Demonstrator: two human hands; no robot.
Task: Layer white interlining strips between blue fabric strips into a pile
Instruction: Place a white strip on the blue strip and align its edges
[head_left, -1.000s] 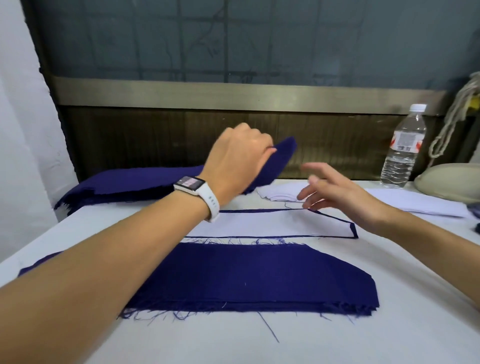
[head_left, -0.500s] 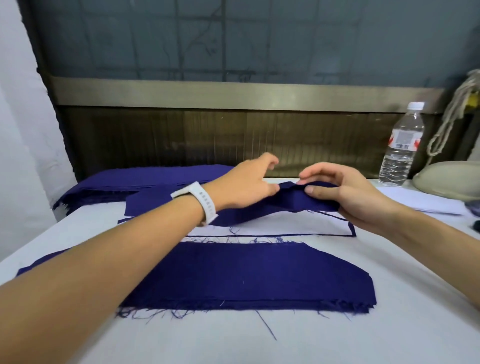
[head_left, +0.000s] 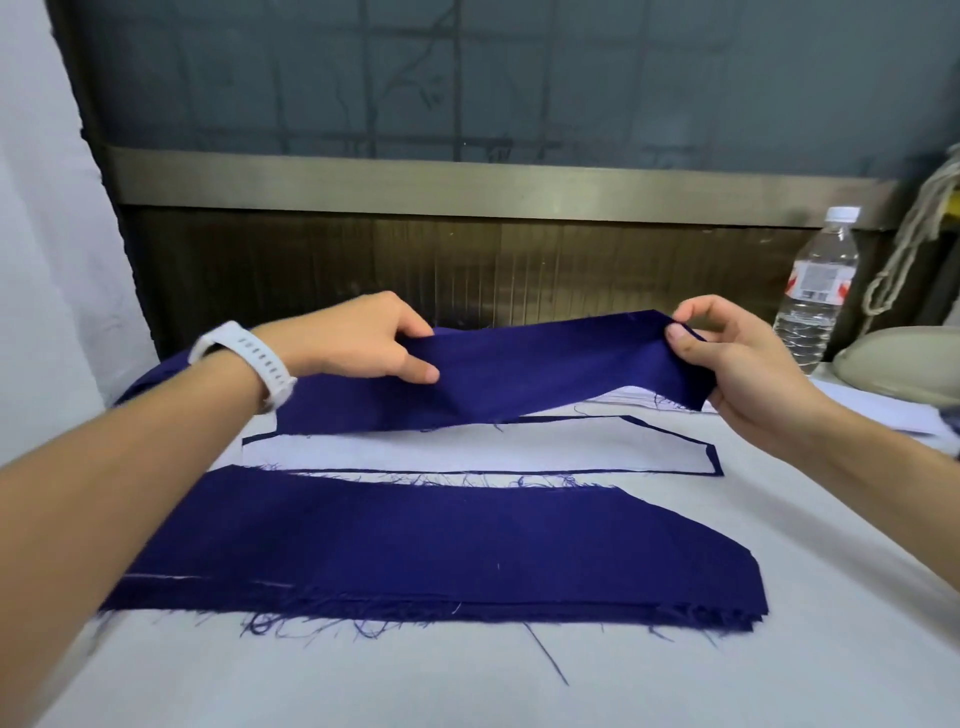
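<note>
Table (head_left: 779, 649); blue strip (head_left: 545, 364) above pile (head_left: 467, 452)

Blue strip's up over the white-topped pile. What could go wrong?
1. The dark blue fabric strip sags between left hand and right hand; it may land creased or skewed on the white interlining strip.
2. The frayed threads on the near blue fabric stack could snag it.

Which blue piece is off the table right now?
The blue strip held up by the left hand and right hand, sagging above the white interlining strip. The near blue stack lies flat on the table.
</note>
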